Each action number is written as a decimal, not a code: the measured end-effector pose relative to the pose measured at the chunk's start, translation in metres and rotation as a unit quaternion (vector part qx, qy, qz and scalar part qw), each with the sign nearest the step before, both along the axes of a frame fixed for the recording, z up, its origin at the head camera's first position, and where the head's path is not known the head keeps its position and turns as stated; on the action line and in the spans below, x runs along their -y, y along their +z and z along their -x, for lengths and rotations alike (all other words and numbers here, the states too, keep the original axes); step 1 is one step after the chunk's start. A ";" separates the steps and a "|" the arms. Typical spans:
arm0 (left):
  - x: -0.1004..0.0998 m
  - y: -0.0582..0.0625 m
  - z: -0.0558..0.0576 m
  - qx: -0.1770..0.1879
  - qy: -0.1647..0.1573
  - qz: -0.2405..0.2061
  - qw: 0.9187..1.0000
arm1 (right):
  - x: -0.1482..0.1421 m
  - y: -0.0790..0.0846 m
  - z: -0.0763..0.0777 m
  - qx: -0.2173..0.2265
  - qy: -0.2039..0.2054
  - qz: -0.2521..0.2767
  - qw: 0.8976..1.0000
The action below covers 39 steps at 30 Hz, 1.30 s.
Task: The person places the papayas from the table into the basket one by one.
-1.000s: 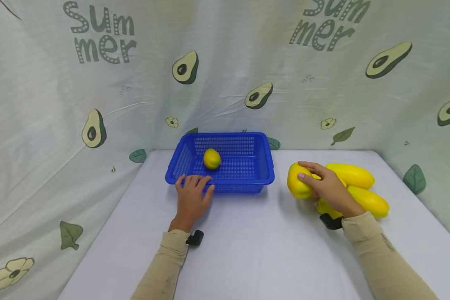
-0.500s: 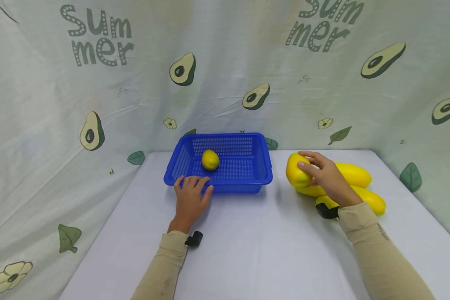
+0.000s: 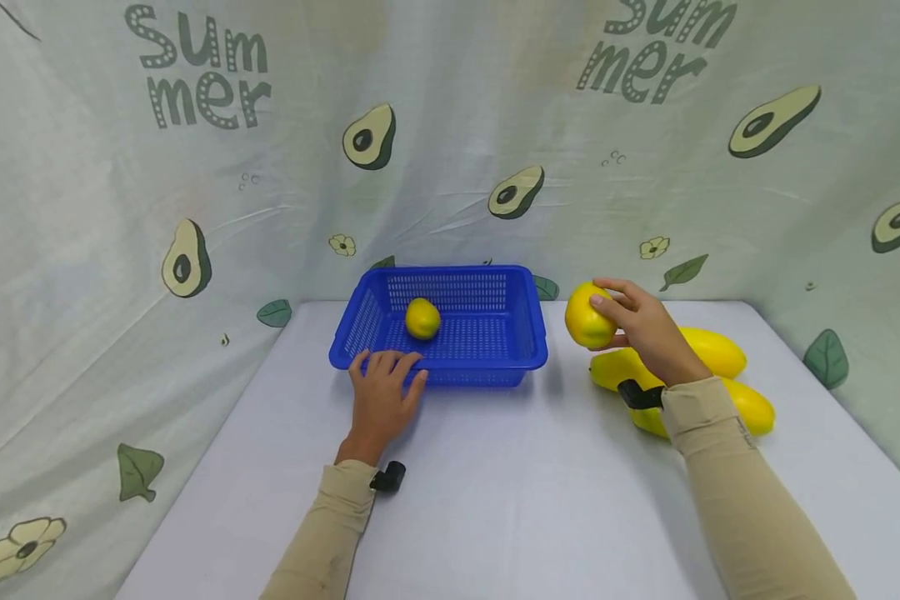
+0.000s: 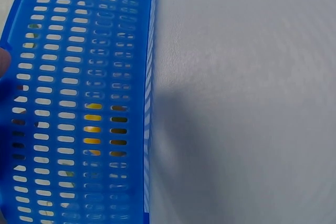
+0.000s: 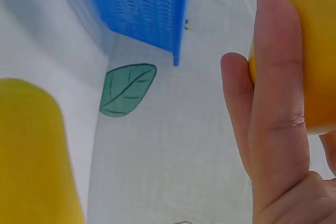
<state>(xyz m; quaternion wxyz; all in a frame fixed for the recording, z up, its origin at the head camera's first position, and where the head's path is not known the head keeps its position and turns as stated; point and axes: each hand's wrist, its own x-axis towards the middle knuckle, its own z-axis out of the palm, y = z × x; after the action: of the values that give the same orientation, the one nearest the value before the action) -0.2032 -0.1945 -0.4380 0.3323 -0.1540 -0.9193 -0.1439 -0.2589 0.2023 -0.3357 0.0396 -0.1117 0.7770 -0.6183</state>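
In the head view a blue plastic basket [image 3: 457,364] stands toward the back of the table, with a round yellow fruit [image 3: 422,319] inside, left of its middle. My left hand [image 3: 381,402] holds the basket's near rim at its left part, fingers hooked over the edge. The left wrist view shows the slotted basket wall [image 4: 68,98] up close. My right hand [image 3: 641,329] grips another round yellow fruit [image 3: 589,317] between thumb and fingers, raised over the table right of the basket. Its exact kind is unclear. In the right wrist view, fingers [image 5: 278,87] press along this fruit.
Several long yellow fruits [image 3: 750,406] lie on the table [image 3: 540,500] beneath and behind the right hand, partly hidden by the wrist. A printed cloth [image 3: 450,125] hangs close behind the basket and along the sides.
My right hand has lifted the round fruit up and away from the long yellow fruits, slightly to the left. The left hand and basket stay put.
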 end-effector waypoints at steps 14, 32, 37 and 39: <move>0.001 0.004 0.001 -0.009 0.000 -0.008 1.000 | 0.031 0.022 0.026 -0.004 0.034 0.013 0.999; 0.000 0.002 0.000 -0.007 -0.008 -0.004 1.000 | 0.055 0.029 0.046 0.015 0.051 0.000 0.999; -0.001 0.002 -0.001 -0.006 -0.009 -0.007 1.000 | 0.058 0.027 0.050 0.036 0.066 -0.021 0.997; -0.001 0.002 0.000 -0.011 -0.012 -0.008 1.000 | 0.059 0.027 0.053 0.040 0.067 -0.029 0.997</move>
<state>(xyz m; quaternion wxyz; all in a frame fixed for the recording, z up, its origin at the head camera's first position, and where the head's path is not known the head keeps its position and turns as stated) -0.2029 -0.1931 -0.4358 0.3416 -0.1633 -0.9127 -0.1537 -0.3117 0.1432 -0.3083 0.1151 -0.1374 0.7831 -0.5956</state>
